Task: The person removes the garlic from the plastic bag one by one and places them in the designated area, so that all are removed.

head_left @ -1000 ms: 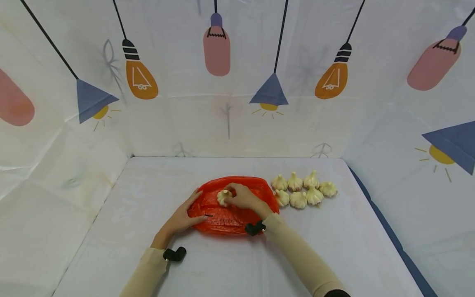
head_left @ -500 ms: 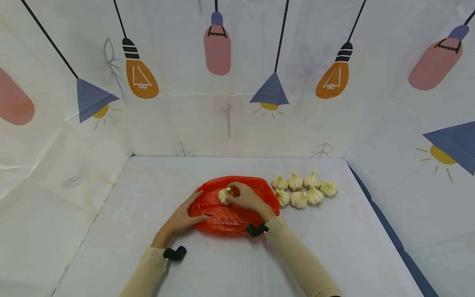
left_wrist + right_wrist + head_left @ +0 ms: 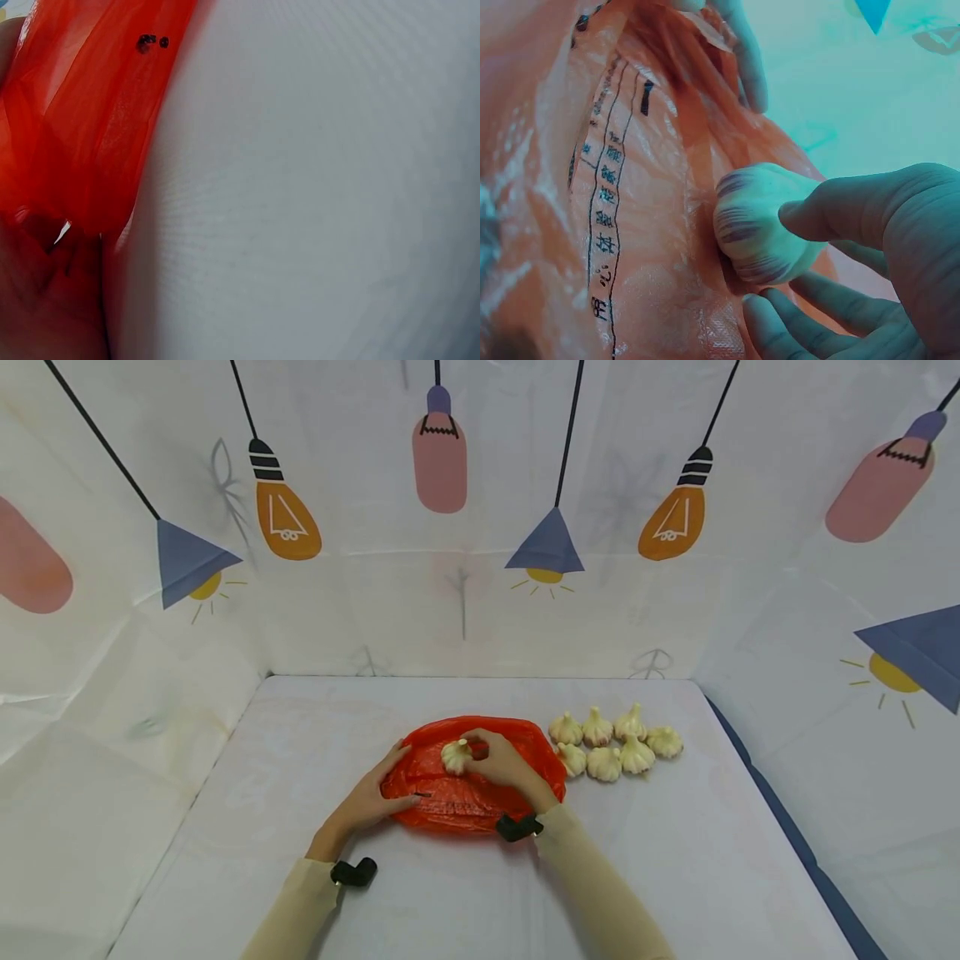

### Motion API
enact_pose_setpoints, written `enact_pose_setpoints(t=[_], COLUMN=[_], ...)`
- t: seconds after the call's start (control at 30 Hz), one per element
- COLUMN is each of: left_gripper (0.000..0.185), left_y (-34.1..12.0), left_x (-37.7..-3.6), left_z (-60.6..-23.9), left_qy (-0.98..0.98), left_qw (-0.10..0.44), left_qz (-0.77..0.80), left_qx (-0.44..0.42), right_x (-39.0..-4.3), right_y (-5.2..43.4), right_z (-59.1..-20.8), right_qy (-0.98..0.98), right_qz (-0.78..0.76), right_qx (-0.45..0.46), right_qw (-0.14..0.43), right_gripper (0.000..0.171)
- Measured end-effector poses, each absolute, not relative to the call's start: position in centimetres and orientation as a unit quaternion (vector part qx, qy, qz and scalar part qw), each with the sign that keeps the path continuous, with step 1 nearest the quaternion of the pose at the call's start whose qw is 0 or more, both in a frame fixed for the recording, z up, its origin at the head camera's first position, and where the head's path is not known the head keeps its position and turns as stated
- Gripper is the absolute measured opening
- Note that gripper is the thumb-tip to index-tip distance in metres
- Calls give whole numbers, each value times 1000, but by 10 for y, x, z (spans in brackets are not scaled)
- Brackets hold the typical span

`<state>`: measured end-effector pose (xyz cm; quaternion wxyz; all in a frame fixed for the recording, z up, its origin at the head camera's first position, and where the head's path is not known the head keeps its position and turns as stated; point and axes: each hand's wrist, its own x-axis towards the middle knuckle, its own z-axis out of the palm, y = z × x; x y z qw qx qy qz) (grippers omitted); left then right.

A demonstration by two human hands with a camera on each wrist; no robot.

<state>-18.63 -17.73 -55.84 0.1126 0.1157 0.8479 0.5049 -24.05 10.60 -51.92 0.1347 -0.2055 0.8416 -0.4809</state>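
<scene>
A red plastic bag [image 3: 450, 806] lies spread open on the table, with black printed characters on its film in the right wrist view. My left hand [image 3: 367, 797] holds the bag's left end, thumb along the near side and fingers toward the far side. Its palm [image 3: 45, 292] shows beneath the red film in the left wrist view. Over the middle of the bag, my right hand [image 3: 498, 760] pinches a garlic bulb [image 3: 455, 757] between thumb and fingers. Purple streaks mark that bulb [image 3: 761, 225] in the right wrist view, where the bag film is right behind it.
Several more garlic bulbs [image 3: 603, 764] sit grouped in two rows just right of the bag, close to its edge. The white table [image 3: 450, 893] meets a sheet wall [image 3: 337, 618] with printed lamps at its back and sides.
My right hand and the garlic bulb have shifted slightly to the right, and the bulb has turned a little in the fingers. The left hand stays in place on the bag.
</scene>
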Motion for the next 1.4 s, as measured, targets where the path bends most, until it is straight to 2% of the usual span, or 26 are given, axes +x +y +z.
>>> enact_pose_setpoints(t=[0.37, 0.97, 1.4], left_gripper=[98, 98, 97], left_y=[-177, -177, -177], left_x=[-186, -186, -186], left_z=[-558, -560, -560], left_qy=[850, 847, 847], left_qw=[110, 109, 110], left_qz=[502, 507, 506], left_qx=[115, 119, 117], right_x=[-238, -236, -234], right_y=[107, 105, 95], right_z=[-526, -530, -530], right_qy=[839, 834, 842], right_qz=[-501, -512, -491], right_qx=[-178, -165, -181], right_qw=[117, 121, 134], right_gripper=[43, 38, 58])
